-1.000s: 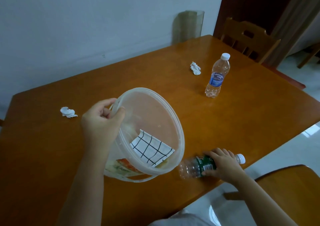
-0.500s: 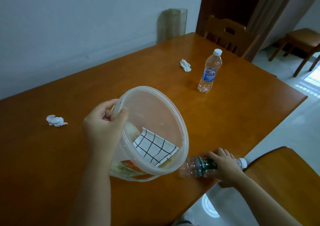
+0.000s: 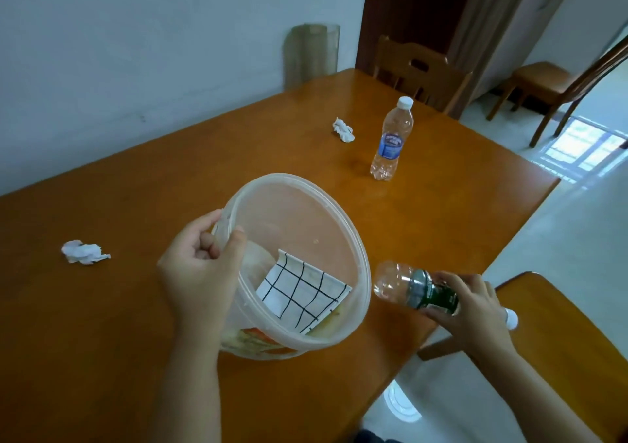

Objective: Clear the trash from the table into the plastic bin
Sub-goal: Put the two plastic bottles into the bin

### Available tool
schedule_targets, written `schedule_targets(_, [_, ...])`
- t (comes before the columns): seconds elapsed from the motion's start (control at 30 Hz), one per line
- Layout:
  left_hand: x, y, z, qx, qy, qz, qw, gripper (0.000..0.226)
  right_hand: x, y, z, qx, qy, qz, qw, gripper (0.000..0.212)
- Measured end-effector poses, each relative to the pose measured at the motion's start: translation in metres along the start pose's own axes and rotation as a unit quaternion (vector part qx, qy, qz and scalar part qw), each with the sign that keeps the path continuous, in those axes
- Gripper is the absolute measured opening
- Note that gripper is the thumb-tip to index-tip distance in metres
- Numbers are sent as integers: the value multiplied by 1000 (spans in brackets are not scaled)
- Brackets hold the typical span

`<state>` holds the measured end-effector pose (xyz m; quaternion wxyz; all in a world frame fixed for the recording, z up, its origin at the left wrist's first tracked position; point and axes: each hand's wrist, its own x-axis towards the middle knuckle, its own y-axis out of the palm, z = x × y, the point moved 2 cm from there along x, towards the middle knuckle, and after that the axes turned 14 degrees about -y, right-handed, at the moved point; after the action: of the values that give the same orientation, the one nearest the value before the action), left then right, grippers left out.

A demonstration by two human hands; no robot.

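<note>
- Three pieces of trash lie on the orange-brown wooden table (image 3: 136, 188). They are a crumpled white tissue (image 3: 83, 251) at your left, a second crumpled white tissue (image 3: 343, 130) at the far side, and an upright clear water bottle with a blue label and white cap (image 3: 390, 140) just to the right of that second tissue.
- One piece at least is already in the translucent round plastic bin (image 3: 365, 272). A white sheet with a black grid (image 3: 302, 293) lies against its lower wall, with something pale beneath it that I cannot make out.
- One more piece, the crushed clear plastic bottle with a green label (image 3: 407, 288), is off the table and in your grasp. I judge the task to be about halfway, with dropping this bottle as the step in hand.
- Your left hand (image 3: 200, 269) grips the bin's rim, thumb inside and fingers curled outside. It tips the mouth toward your right side, and the bin sits near the table's front edge.
- Your right hand (image 3: 472, 303) wraps round the green label and holds the bottle nearly level. The bottle's base points at the bin's rim and is just beside it, not yet over the mouth. The capped end pokes out past your hand, beyond the table edge.
</note>
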<state>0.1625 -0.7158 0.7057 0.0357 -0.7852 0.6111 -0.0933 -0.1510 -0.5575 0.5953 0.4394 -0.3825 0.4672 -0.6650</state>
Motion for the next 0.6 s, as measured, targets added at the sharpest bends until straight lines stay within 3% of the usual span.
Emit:
schedule_targets(0.13, [-8, -4, 2, 5, 7, -3, 1000, 29, 15, -36, 20, 57, -7, -96, 994, 69])
schedule_targets(0.23, [-15, -5, 2, 9, 7, -11, 1000, 29, 27, -57, 49, 80, -58, -117, 988, 71])
schedule_targets(0.43, [-23, 2, 2, 15, 3, -40, 999, 27, 47, -70, 112, 36, -226, -73, 971, 74])
schedule_targets(0.6, [-31, 14, -5, 50, 48, -76, 995, 29, 69, -52, 135, 13, -320, -5, 947, 72])
